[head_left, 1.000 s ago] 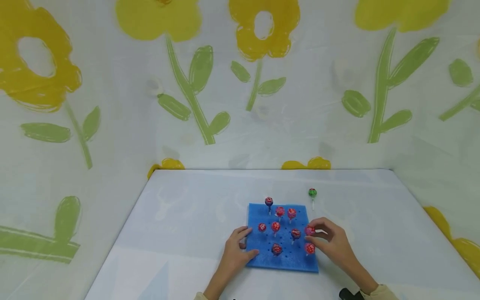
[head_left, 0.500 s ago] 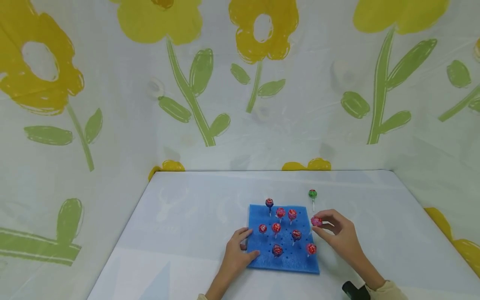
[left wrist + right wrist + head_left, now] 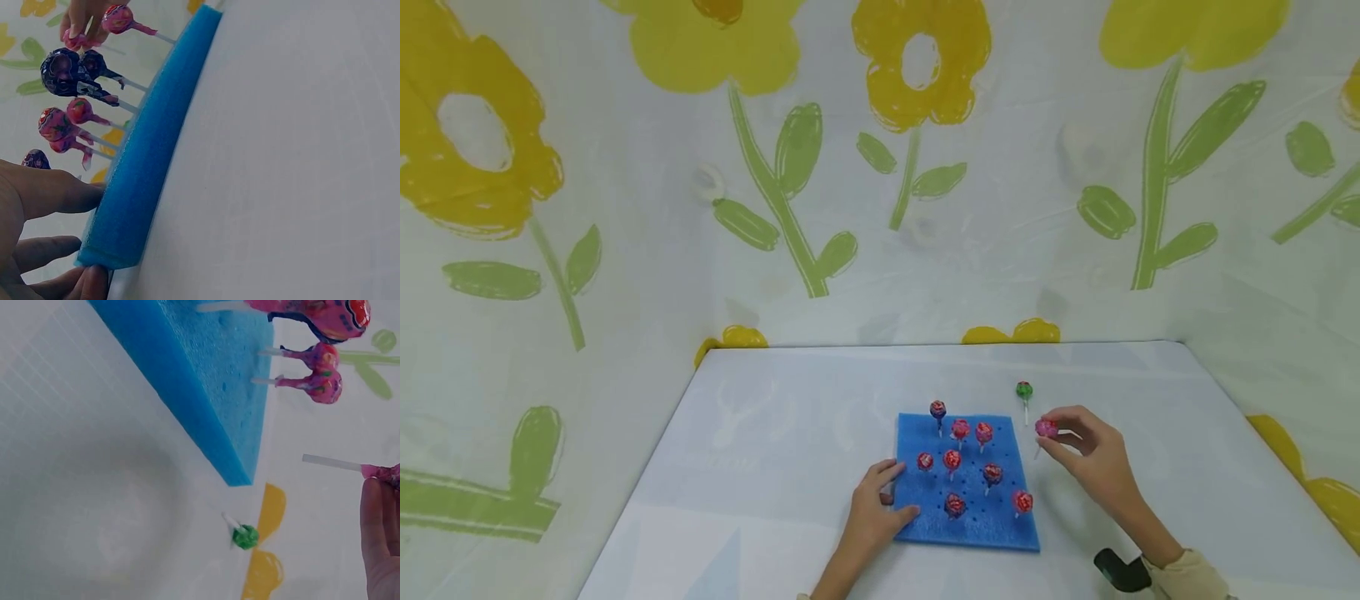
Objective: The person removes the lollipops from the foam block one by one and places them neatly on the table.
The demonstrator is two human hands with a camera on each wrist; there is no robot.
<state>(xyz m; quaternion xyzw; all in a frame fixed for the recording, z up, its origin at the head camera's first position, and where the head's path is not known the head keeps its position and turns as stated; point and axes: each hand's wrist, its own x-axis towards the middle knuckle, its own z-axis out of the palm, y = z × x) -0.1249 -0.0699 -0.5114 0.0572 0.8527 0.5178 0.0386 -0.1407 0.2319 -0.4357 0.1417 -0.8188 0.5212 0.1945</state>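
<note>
My right hand (image 3: 1093, 458) pinches a pink-wrapped lollipop (image 3: 1046, 427) by its head, beside the right edge of a blue foam board (image 3: 925, 521). In the right wrist view, the lollipop's bare white stick (image 3: 331, 462) points away from the fingers, apart from the board. My left hand (image 3: 868, 512) rests at the board's left edge, thumb over the top face and fingers along the side. Several red, pink and dark-wrapped lollipops stand upright in the board, among them a red one (image 3: 952, 459) and a dark one (image 3: 60, 72). Small holes dot the foam.
A green lollipop (image 3: 1024, 389) lies on the white table (image 3: 760, 467) behind the board's far right corner. White cloth walls (image 3: 1015, 250) printed with yellow flowers and green leaves enclose the table's back and sides. A dark device (image 3: 1122, 571) sits at the right wrist.
My right hand has lifted the pink lollipop from the board's right side and carried it outward, right and toward the far side. The left hand stays at the board's edge.
</note>
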